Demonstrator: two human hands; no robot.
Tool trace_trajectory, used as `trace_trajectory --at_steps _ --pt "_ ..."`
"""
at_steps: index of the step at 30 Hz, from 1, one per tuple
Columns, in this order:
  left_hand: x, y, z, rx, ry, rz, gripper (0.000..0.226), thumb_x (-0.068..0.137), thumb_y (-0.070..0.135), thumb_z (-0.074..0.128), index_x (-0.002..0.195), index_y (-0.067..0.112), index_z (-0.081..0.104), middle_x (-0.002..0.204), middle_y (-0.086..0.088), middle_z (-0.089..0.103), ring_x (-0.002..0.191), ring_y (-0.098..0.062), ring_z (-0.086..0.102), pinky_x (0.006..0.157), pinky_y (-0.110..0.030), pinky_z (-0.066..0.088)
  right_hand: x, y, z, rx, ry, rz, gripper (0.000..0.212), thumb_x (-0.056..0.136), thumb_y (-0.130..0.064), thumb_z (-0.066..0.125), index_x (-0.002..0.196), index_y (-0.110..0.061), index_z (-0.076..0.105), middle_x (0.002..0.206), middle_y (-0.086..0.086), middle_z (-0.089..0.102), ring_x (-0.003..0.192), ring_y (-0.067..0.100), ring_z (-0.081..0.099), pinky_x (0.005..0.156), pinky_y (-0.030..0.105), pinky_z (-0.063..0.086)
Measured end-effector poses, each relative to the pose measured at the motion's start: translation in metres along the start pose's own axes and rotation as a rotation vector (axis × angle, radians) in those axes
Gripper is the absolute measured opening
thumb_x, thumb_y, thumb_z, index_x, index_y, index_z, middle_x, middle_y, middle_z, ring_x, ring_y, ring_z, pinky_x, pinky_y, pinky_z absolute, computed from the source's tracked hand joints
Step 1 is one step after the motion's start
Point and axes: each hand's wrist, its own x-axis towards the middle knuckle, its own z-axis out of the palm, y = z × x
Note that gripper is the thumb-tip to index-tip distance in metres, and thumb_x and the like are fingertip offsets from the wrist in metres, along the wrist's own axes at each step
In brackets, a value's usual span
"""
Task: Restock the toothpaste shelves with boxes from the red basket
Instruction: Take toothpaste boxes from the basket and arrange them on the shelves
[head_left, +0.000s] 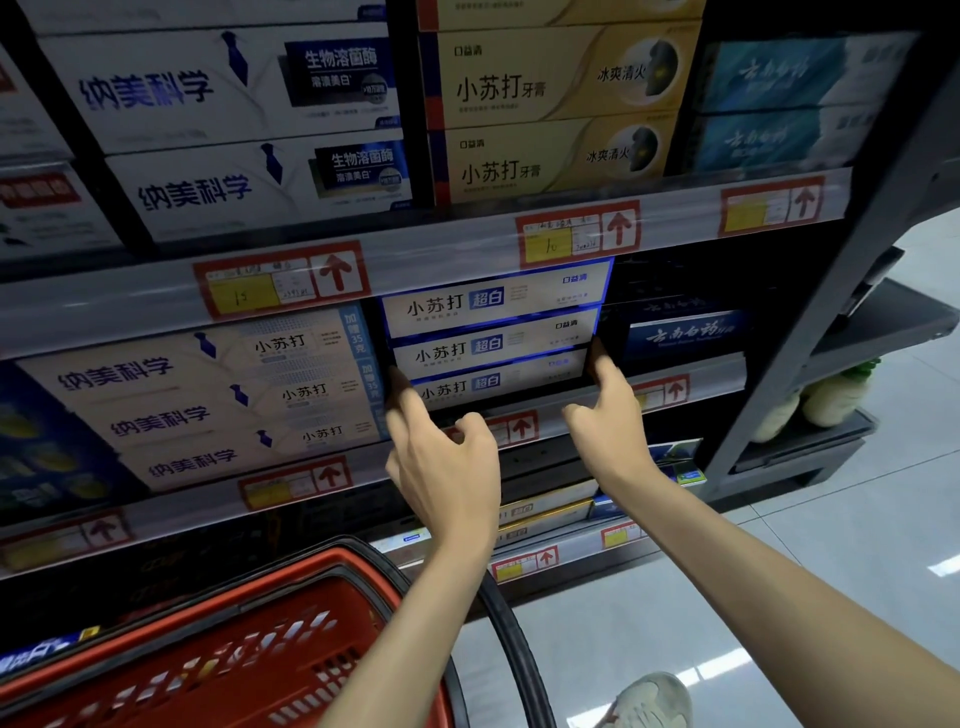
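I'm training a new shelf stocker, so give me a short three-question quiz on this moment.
1. True or false: the left hand and right hand have fingers at opposite ends of the bottom box in the white stack.
2. How many boxes are in the white stack? A two, B three, C five.
3. Fill in: the basket is coloured ____.
Key: 1 true; 2 B; 3 red.
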Motion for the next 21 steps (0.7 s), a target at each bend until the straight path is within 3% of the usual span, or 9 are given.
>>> trace_trajectory --at_steps 5,11,17,21 --pt "0.0003 0.0031 0.0001 -0.001 -0.033 -0.026 0.073 0.09 0.027 0.052 0.158 0.029 0.027 0.159 0.005 0.035 0.13 -0.032 0.047 0.112 -0.055 0.039 0.0 -0.0037 -0.0002 -0.06 0.014 -0.003 0.068 0.089 0.011 0.054 0.151 -0.013 0.043 0.123 -0.007 0.041 0.113 0.007 0.042 0.095 0.02 0.035" --pt "0.0016 0.0038 -0.0005 -0.029 -0.048 -0.04 0.072 0.089 0.026 0.053 0.157 0.028 0.028 0.159 0.005 0.036 0.132 -0.029 0.046 0.114 -0.054 0.037 0.0009 0.0001 0.0024 -0.045 0.037 -0.013 0.069 0.083 0.01 0.056 0.145 -0.021 0.048 0.129 -0.003 0.054 0.116 0.015 0.054 0.097 0.029 0.045" --pt "0.0007 0.0064 -0.0023 -0.056 -0.07 -0.038 0.072 0.09 0.026 0.052 0.158 0.029 0.027 0.161 0.006 0.032 0.133 -0.027 0.045 0.114 -0.05 0.038 0.0005 0.0015 0.0002 -0.023 0.061 0.016 0.08 0.082 0.011 0.055 0.153 -0.025 0.042 0.142 -0.003 0.056 0.127 0.015 0.054 0.106 0.033 0.047" --pt "0.0007 0.007 -0.0045 -0.063 -0.075 -0.067 0.072 0.093 0.021 0.053 0.16 0.027 0.025 0.164 0.007 0.029 0.142 -0.026 0.037 0.115 -0.042 0.033 -0.0018 -0.0018 0.0003 -0.014 0.067 0.023 0.081 0.083 0.013 0.054 0.153 -0.024 0.042 0.141 -0.005 0.056 0.125 0.012 0.053 0.096 0.021 0.045"
